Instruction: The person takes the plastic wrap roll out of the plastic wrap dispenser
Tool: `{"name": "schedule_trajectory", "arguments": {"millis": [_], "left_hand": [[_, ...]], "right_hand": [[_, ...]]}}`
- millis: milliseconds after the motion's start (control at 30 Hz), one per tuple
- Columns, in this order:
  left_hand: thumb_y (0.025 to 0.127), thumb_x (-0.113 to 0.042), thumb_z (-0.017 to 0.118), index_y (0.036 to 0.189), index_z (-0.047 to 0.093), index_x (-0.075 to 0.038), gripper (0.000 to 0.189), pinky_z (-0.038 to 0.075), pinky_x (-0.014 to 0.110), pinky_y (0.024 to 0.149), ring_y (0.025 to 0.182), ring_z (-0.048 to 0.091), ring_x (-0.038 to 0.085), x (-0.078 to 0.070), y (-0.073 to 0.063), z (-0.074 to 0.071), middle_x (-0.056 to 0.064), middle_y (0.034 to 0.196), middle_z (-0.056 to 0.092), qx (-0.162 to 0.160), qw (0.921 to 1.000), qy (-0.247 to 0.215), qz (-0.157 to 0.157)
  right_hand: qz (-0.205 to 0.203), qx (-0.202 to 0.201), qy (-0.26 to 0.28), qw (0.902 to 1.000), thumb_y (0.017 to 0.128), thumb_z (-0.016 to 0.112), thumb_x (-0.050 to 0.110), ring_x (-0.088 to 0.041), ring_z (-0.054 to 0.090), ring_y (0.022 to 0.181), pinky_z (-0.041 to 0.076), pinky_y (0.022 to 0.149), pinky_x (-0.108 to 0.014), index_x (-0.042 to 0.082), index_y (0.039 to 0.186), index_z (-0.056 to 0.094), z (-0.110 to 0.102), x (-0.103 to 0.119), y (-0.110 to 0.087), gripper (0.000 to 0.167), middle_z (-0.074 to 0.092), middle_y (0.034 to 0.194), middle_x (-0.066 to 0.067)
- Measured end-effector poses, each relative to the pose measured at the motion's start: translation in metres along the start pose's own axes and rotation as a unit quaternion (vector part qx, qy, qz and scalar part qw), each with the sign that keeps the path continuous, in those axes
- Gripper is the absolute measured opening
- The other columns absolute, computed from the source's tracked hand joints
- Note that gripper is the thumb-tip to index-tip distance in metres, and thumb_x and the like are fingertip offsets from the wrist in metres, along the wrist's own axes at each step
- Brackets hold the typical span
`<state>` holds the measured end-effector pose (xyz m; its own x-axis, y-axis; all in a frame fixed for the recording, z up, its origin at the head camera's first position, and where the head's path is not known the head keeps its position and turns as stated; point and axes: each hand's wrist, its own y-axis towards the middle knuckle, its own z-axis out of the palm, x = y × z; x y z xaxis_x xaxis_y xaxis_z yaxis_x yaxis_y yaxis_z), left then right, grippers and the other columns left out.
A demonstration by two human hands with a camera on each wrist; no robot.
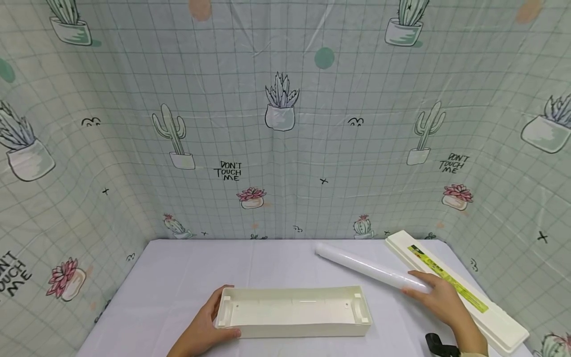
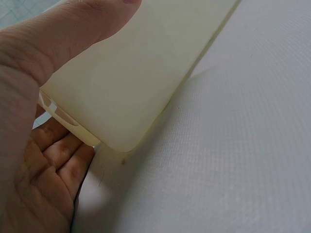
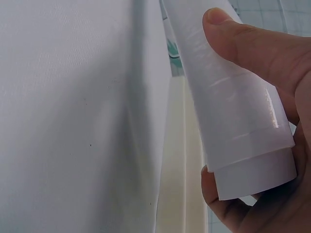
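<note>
An open, long cream plastic box (image 1: 294,330) stands near the front of the table. My left hand (image 1: 206,322) grips its left end, thumb along the front wall and fingers behind; the left wrist view shows the thumb on the box's side (image 2: 121,82). To the right, my right hand (image 1: 439,297) holds the near end of a white roll of plastic film (image 1: 366,267). In the right wrist view, thumb and fingers wrap around the roll (image 3: 238,107), whose core sticks out at the end. The roll slants away to the far left.
A long cream lid (image 1: 499,325) with a yellow-green label (image 1: 446,277) lies slanted along the table's right side, partly behind my right hand. A white cloth covers the table (image 1: 192,267). Cactus-print sheeting (image 1: 285,148) walls the back and both sides.
</note>
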<state>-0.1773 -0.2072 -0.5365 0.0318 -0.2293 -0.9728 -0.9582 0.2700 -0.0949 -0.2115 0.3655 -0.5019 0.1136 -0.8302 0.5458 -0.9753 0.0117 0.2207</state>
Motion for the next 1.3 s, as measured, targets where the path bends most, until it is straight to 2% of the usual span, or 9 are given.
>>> {"name": "schedule_trajectory", "arguments": {"millis": [133,300,667,833,1000,1167,1300], "left_hand": [[0.078,-0.015,0.09,0.16,0.028,-0.014,0.102,0.045,0.018,0.097,0.135,0.05,0.028,0.002,-0.001,0.0,0.016,0.155,0.045,-0.002,1.0,0.002,-0.001],[0.079,-0.014,0.09,0.159,0.028,-0.014,0.102,0.046,0.019,0.096,0.135,0.05,0.028,0.002,-0.001,0.0,0.016,0.155,0.046,-0.003,1.0,-0.002,-0.001],[0.076,-0.017,0.092,0.159,0.03,-0.016,0.104,0.045,0.017,0.097,0.14,0.047,0.031,0.001,0.0,0.001,0.014,0.155,0.047,-0.009,0.9999,0.013,-0.001],[0.076,-0.017,0.092,0.159,0.031,-0.017,0.103,0.044,0.017,0.098,0.14,0.046,0.03,0.0,0.0,0.0,0.012,0.154,0.047,-0.013,0.9997,0.018,-0.001],[0.076,-0.018,0.092,0.159,0.03,-0.016,0.104,0.044,0.017,0.098,0.14,0.046,0.03,-0.002,0.001,-0.001,0.013,0.155,0.046,-0.011,0.9998,0.019,-0.002],[0.077,-0.017,0.092,0.159,0.029,-0.015,0.103,0.044,0.016,0.097,0.14,0.046,0.03,-0.001,0.002,-0.002,0.014,0.156,0.046,-0.016,0.9998,0.012,-0.002],[0.078,-0.015,0.09,0.159,0.03,-0.014,0.1,0.046,0.021,0.096,0.135,0.05,0.029,0.003,0.002,0.0,0.015,0.153,0.048,-0.004,1.0,0.005,0.004]], "right_hand": [[0.003,0.005,-0.009,0.9999,0.084,0.085,0.037,-0.053,0.062,0.117,0.049,0.093,-0.06,-0.002,0.125,0.071,0.0,-0.003,0.0,0.059,0.067,0.125,-0.033],[-0.01,-0.008,-0.021,0.9997,0.081,0.087,0.034,-0.052,0.065,0.112,0.051,0.089,-0.059,-0.002,0.122,0.073,0.003,-0.009,-0.001,0.056,0.07,0.12,-0.032],[0.0,0.024,-0.039,0.9989,0.08,0.088,0.037,-0.051,0.063,0.114,0.05,0.091,-0.06,-0.003,0.122,0.071,0.011,-0.015,0.001,0.06,0.069,0.121,-0.03],[0.016,0.042,-0.033,0.9984,0.084,0.084,0.041,-0.054,0.06,0.117,0.049,0.092,-0.062,-0.004,0.127,0.067,0.013,-0.011,0.005,0.065,0.065,0.126,-0.034],[0.016,0.044,-0.034,0.9983,0.086,0.083,0.042,-0.055,0.056,0.123,0.047,0.096,-0.064,-0.002,0.129,0.067,0.017,-0.002,0.01,0.063,0.064,0.131,-0.031],[0.014,0.046,-0.05,0.9976,0.086,0.082,0.04,-0.055,0.057,0.121,0.047,0.094,-0.064,-0.001,0.127,0.068,0.019,0.007,0.015,0.06,0.065,0.129,-0.031],[0.031,0.056,-0.061,0.9961,0.085,0.083,0.039,-0.054,0.059,0.119,0.047,0.094,-0.064,-0.002,0.126,0.068,0.017,0.009,0.01,0.06,0.065,0.127,-0.031]]}}
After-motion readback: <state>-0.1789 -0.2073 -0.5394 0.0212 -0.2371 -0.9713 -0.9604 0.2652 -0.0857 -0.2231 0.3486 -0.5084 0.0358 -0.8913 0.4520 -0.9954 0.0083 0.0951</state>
